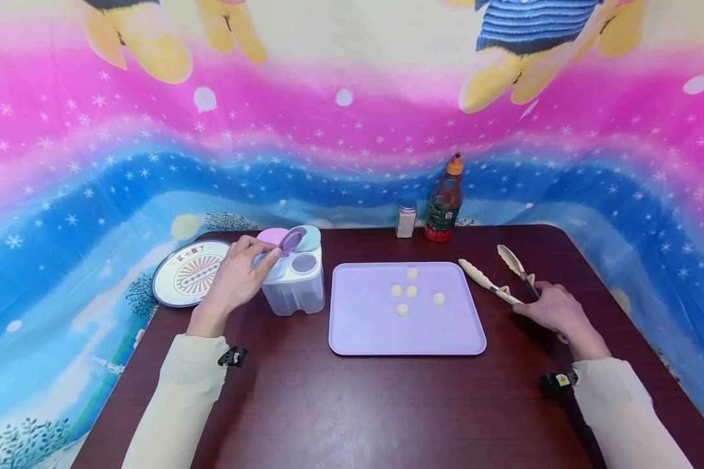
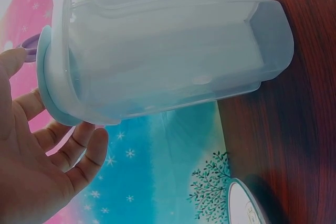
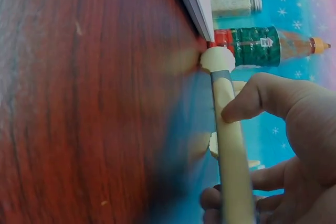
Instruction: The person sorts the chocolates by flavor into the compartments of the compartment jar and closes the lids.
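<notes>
Five white balls (image 1: 411, 292) on the lavender tray (image 1: 364, 326), in sight from the head camera alone, scattered around its middle and toward the back rim. Over on the left, left hand (image 1: 237, 273) at the clear container (image 1: 296, 296), thumb and forefinger pinching the purple lid (image 1: 292, 241), flipped up above a round hole, with pink lid (image 1: 272, 236) and teal lid (image 1: 311, 238) lying flat behind. From the left wrist, a fresh angle: thumb against the purple edge, remaining fingers loosely bent under the rim of the pale blue lid (image 2: 44, 77), underside mostly lost to the head view. Across to the right hand (image 1: 557, 312), gripping the tongs (image 1: 484, 279), tips spread apart; from the right wrist, thumb pressed along one handle, other fingers curled below, far ends partly hidden. Cannot tell whether touching the tabletop. Now the edges: only a sliver between container and tray; plate (image 1: 167, 286) hard by the table's left edge; shaker (image 1: 406, 221) and sauce bottle (image 1: 444, 202) side by side at the back, near the patterned cloth (image 1: 340, 130). Tongs angled between tray and right-hand table edge, just beside the tray's corner. Widest bare stretch of table (image 1: 340, 417) in front of the tray, between both forearms.
</notes>
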`<state>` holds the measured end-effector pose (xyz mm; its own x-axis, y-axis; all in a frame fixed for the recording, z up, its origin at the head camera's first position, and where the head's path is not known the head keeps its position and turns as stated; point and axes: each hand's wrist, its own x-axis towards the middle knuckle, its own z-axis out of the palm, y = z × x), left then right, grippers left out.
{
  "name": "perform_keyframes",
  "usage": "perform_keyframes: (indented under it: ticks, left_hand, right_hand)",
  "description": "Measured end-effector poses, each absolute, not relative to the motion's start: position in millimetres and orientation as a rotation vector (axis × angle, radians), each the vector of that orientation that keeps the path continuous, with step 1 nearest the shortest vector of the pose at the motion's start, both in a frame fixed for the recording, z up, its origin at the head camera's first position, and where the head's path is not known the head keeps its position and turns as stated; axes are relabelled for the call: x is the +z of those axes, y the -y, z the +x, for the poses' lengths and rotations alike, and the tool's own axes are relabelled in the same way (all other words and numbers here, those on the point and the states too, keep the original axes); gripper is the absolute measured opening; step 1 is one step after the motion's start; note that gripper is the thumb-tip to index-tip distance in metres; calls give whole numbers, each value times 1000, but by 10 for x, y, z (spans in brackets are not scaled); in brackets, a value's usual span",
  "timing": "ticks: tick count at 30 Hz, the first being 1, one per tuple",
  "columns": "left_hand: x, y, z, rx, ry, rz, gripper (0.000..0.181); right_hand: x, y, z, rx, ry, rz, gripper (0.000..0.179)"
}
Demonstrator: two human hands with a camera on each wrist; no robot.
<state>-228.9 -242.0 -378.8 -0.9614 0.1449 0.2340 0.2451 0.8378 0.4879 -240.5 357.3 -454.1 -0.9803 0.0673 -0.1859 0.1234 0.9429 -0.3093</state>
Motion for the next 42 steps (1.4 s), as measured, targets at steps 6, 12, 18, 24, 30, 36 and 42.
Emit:
perform_keyframes:
  ticks: [6,12,18,24,30,36,42]
  left_hand:
    - [-3781,2420,-2282,-790,2837,-296,62]
    - [-3781,2417,-2282,-789,2836,-299,60]
    - [-3781,2413,-2291,-783,2829,-302,60]
    - [-3790,2418,-2292,-788,2831,-300,60]
    - [-3790,2420,-2293,-790,2829,-294,60]
    - [-3788,2419,-2294,-787,2829,-294,60]
    - [-3796,2414,-2294,-792,2827,-293,60]
  right_hand:
    - [-4555,-3551,-2415,-484,-2953,153,112]
    - [-4542,-3537,-2409,-486,-2944,218,112]
    - [-4532,-3552,-2397,-502,-2951,253,107]
    - [-4527,-3559,-2376,-510,-2999,232,104]
    - [-4480,-3467,-2359,-515,-3041,185,108]
    - [-4410,-3303,-2347,-542,-3088,100,105]
    - [-4347,-3150,-2337,-569,-3105,-3,97]
